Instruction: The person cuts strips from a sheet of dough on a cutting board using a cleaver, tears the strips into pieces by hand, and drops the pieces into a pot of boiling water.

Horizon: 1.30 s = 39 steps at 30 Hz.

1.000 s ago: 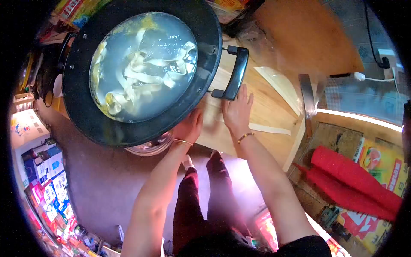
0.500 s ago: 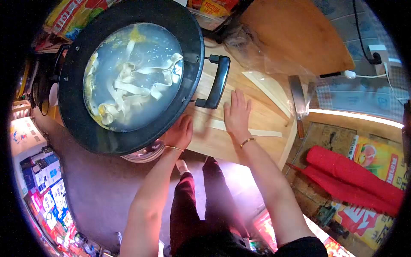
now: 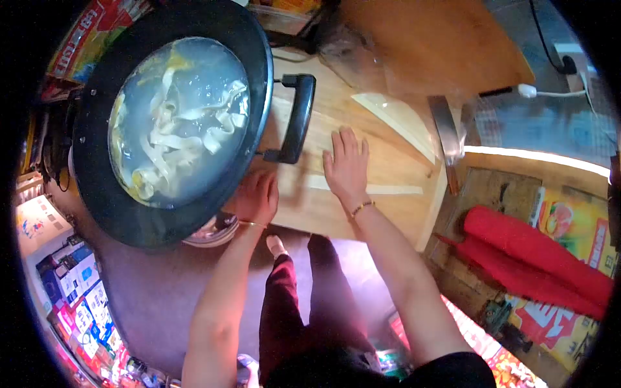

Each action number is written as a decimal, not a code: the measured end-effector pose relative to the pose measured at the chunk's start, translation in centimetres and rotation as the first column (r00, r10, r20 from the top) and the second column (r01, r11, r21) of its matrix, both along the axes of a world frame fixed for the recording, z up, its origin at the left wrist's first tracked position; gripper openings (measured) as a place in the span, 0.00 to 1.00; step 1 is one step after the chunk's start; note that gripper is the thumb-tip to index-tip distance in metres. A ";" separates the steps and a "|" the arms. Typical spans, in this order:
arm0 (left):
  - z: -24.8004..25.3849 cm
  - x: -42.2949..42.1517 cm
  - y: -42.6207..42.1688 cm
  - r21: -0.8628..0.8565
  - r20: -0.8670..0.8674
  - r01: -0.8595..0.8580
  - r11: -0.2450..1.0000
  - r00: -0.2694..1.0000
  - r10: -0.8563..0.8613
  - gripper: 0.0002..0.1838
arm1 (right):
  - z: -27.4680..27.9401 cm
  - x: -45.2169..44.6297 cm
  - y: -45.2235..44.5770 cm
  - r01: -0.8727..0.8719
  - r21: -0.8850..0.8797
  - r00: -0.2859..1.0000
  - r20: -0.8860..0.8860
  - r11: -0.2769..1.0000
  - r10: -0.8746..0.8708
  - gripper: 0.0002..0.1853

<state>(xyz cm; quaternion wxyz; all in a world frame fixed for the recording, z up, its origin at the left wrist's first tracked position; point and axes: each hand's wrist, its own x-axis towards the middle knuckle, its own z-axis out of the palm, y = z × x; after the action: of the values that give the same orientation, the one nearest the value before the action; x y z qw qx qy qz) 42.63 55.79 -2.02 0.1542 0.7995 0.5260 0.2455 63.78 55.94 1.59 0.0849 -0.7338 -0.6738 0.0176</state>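
Note:
My right hand (image 3: 347, 161) lies with its fingers stretched out on the wooden board (image 3: 381, 220), across a long pale dough strip (image 3: 398, 190). Left of it, my left hand (image 3: 260, 194) is closed, fingers curled together at the board's edge, beside the wok's rim; what they hold, if anything, is hidden. A black wok (image 3: 255, 152) of cloudy water stands at the upper left. Wide flat noodles (image 3: 169, 139) lie in the water. Farther back on the board rests a folded-looking dough piece (image 3: 398, 126), with a cleaver (image 3: 444, 126) to its right.
The wok's handle (image 3: 301, 119) juts over the board between my hands and the back. A bowl (image 3: 213, 234) shows partly under the wok. At right lie a red cloth-like bundle (image 3: 517, 246) and yellow packaging (image 3: 563, 220). A white plug and cable (image 3: 527, 91) are at the upper right.
The view has shifted, so the wok appears farther left. My right hand stays flat across the dough strip, and my left hand remains closed near the wok.

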 end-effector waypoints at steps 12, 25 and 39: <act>1.7 1.1 0.8 0.024 -0.020 -0.022 0.999 1.000 0.023 0.08 | 0.6 4.4 0.9 0.048 -0.045 0.999 0.020 0.998 -0.047 0.25; 1.9 1.4 0.7 0.060 -0.035 -0.020 0.998 0.999 0.022 0.08 | 0.9 6.3 -1.1 0.034 -0.027 0.999 -0.005 0.999 -0.035 0.26; 0.4 1.0 -0.1 -0.028 -0.118 -0.035 0.999 0.992 0.032 0.12 | 1.5 10.3 -2.1 -0.061 -0.055 0.998 -0.011 0.997 0.061 0.25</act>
<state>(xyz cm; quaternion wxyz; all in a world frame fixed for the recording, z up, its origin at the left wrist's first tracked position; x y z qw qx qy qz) 43.61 55.64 -1.57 0.1305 0.8013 0.5512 0.1926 74.08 53.83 3.05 0.0669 -0.7150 -0.6947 0.0421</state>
